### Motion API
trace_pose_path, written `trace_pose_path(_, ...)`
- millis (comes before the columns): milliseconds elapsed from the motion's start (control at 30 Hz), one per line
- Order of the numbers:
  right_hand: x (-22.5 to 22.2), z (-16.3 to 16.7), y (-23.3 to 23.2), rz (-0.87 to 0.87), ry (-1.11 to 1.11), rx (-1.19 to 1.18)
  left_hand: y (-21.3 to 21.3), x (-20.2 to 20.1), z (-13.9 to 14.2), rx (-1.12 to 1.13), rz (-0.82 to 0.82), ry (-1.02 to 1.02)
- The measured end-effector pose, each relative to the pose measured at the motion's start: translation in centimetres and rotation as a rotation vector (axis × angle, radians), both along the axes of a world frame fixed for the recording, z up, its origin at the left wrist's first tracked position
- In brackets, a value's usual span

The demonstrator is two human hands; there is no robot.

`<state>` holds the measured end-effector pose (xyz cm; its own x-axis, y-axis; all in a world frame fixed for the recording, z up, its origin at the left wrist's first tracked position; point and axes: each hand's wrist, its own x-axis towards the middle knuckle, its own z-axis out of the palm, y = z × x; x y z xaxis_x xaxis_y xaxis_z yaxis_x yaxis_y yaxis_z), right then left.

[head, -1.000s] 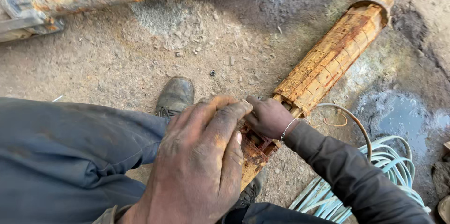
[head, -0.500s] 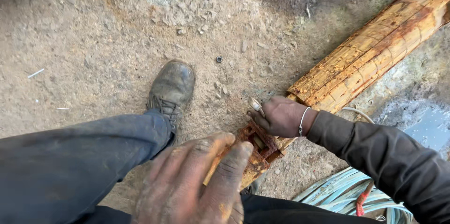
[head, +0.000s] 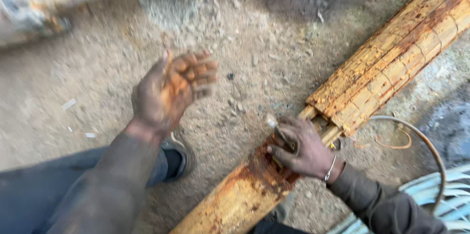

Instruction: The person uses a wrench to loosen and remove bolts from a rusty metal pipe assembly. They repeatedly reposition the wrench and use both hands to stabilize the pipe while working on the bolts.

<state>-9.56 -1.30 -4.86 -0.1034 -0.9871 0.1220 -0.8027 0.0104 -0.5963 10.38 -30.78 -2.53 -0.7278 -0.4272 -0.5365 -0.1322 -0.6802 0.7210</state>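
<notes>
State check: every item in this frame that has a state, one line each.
Left hand: raised off the work, open, rust-stained, holding nothing.
Right hand: closed around a small tool, resting on the rusty cylinder.
Long rusty metal cylinder: lying on the ground, heavily corroded.
Slatted orange rusted section: bands flaking, end slats loose.
Grey shoe: planted on the dirt.
Pale blue hose coil: lying coiled.

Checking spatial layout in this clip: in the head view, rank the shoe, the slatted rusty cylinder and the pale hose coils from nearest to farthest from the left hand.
1. shoe, just below the left hand.
2. slatted rusty cylinder, across to the right.
3. pale hose coils, bottom right corner.
</notes>
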Motion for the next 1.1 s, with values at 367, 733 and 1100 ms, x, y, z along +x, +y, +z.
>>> trace_pose_path(367,0.7,1.8,0.9,-0.163,-0.236,0.415,9.6,-7.2,-1.4,-0.518,-0.801,0.141)
trace_pose_path(733,1.1,1.1,3.5,-0.146,-0.407,0.061,16.5,-9.1,3.7,-0.538,-1.068,0.485)
trace_pose_path(1100,2.8,-1.4,9.8,-0.279,-0.548,0.064,10.2,-8.3,1.2,-0.872,-0.373,0.493)
